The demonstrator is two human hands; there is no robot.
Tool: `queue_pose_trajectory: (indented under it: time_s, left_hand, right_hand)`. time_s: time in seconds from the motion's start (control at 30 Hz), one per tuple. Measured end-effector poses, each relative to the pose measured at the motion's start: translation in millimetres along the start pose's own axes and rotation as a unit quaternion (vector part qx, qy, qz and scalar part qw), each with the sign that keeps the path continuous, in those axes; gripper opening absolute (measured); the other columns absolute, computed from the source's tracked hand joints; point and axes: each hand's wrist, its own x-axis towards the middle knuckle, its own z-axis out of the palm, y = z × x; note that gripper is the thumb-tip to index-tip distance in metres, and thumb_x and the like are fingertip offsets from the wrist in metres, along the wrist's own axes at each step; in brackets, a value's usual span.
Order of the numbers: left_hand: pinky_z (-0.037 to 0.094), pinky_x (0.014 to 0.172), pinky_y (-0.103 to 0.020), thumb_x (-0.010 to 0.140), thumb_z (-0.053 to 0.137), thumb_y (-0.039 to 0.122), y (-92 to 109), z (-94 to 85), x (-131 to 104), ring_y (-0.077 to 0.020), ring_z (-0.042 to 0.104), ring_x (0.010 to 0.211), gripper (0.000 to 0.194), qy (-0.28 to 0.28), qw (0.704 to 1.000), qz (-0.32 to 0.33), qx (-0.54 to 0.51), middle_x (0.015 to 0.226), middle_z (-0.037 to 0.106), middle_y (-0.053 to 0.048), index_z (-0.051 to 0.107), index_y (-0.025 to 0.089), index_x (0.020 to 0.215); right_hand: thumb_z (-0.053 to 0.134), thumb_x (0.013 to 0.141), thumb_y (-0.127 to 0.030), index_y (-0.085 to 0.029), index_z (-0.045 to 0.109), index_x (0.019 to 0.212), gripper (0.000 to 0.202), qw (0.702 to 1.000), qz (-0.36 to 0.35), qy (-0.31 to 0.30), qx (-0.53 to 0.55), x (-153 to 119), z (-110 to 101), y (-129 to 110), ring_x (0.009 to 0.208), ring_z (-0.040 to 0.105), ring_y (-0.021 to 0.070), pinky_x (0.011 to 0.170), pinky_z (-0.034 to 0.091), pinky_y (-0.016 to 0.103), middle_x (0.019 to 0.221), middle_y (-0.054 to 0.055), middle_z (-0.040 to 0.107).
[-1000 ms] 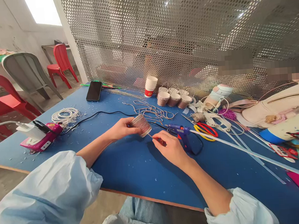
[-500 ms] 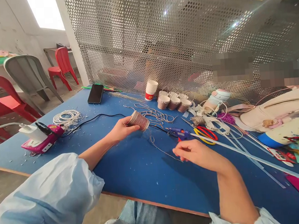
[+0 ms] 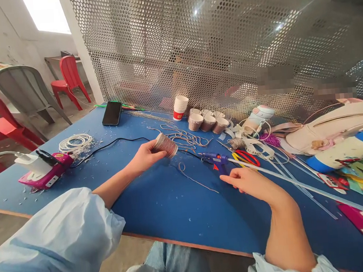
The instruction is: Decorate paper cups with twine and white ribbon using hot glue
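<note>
A: How is the blue worktop (image 3: 162, 212) looking?

B: Near the middle of its far edge, a cluster of wrapped cups (image 3: 208, 123) is standing upright; those are looking finished to me. Toward its right edge, a glue gun (image 3: 219, 160) is lying with a long clear stick running out behind.

A: And what is seeming left?

B: Beside the cluster, nearer the far-left corner, a stack of plain cups (image 3: 180, 107) is showing no cord. Between the far and near edges, one tilted cup (image 3: 167, 145) is being held just above the surface, cord covering most of its visible wall, so I am judging it nearly done. Below it, a loose strand (image 3: 200, 183) is trailing toward the near edge; I cannot tell whether it is joined.

A: The fingers?

B: The left hand's (image 3: 148, 155) are closing narrowly around the tilted cup. The right hand's (image 3: 250, 183) are curling loosely, half open, seemingly gripping nothing, the index pointing just beside the gun; I cannot tell whether they are touching.
</note>
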Motion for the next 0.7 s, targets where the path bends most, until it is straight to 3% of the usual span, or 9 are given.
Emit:
queue_pose_trajectory:
  time_s: [0.13,0.23,0.33,0.47,0.6,0.7]
  left_hand:
    - [0.049,0.072,-0.031,0.072,0.061,0.032,-0.3,-5.4,-0.8,-0.0192,0.061,0.076,0.024,0.014,0.979,0.027,0.201,0.082,0.065,-0.003,0.062,0.016,0.090]
    - [0.047,0.069,-0.030,0.073,0.059,0.027,-0.1,-9.4,-3.5,-0.0204,0.060,0.082,0.021,0.022,0.923,0.063,0.378,0.089,0.064,-0.003,0.059,0.020,0.093]
    - [0.048,0.072,-0.031,0.078,0.055,0.023,-2.0,-12.0,-5.5,-0.0244,0.060,0.096,0.020,-0.010,0.875,0.093,0.476,0.094,0.065,-0.005,0.058,0.023,0.097]
    - [0.050,0.080,-0.035,0.080,0.053,0.022,-4.0,-14.7,-5.3,-0.0274,0.057,0.108,0.017,-0.040,0.848,0.115,0.516,0.100,0.066,-0.008,0.060,0.022,0.096]
    - [0.050,0.082,-0.037,0.080,0.054,0.023,-1.4,-16.6,-5.2,-0.0274,0.056,0.104,0.025,-0.052,0.854,0.137,0.499,0.104,0.067,-0.009,0.061,0.019,0.103]
    - [0.049,0.082,-0.036,0.081,0.051,0.019,-0.2,-16.8,-5.8,-0.0250,0.057,0.101,0.028,-0.060,0.854,0.161,0.492,0.106,0.068,-0.008,0.063,0.019,0.106]
  right_hand:
    - [0.050,0.081,-0.069,-0.022,0.058,0.070,0.049,0.997,0.031,0.040,-0.057,9.8,0.8,7.5,0.052,0.052,0.0162,0.048,0.031,0.027,0.060,0.000,0.061]
    - [0.051,0.080,-0.069,-0.023,0.058,0.069,0.048,0.997,0.027,0.048,-0.050,14.4,2.6,8.6,0.052,0.051,0.0163,0.048,0.030,0.028,0.061,0.000,0.062]
    - [0.051,0.080,-0.069,-0.022,0.054,0.065,0.049,0.997,0.020,0.051,-0.051,13.6,3.1,10.8,0.050,0.048,0.0151,0.047,0.028,0.028,0.057,-0.001,0.057]
    - [0.052,0.079,-0.069,-0.022,0.047,0.061,0.050,0.999,-0.010,0.031,-0.010,7.2,2.0,12.6,0.050,0.043,0.0129,0.047,0.028,0.026,0.055,-0.003,0.049]
    - [0.055,0.080,-0.065,-0.022,0.048,0.063,0.047,0.997,-0.039,-0.037,0.053,1.0,4.8,2.1,0.052,0.045,0.0127,0.049,0.034,0.025,0.058,-0.002,0.053]
    - [0.055,0.081,-0.060,-0.021,0.051,0.064,0.043,0.995,-0.064,-0.054,0.057,1.0,12.1,-11.9,0.053,0.048,0.0127,0.051,0.036,0.025,0.059,-0.002,0.057]
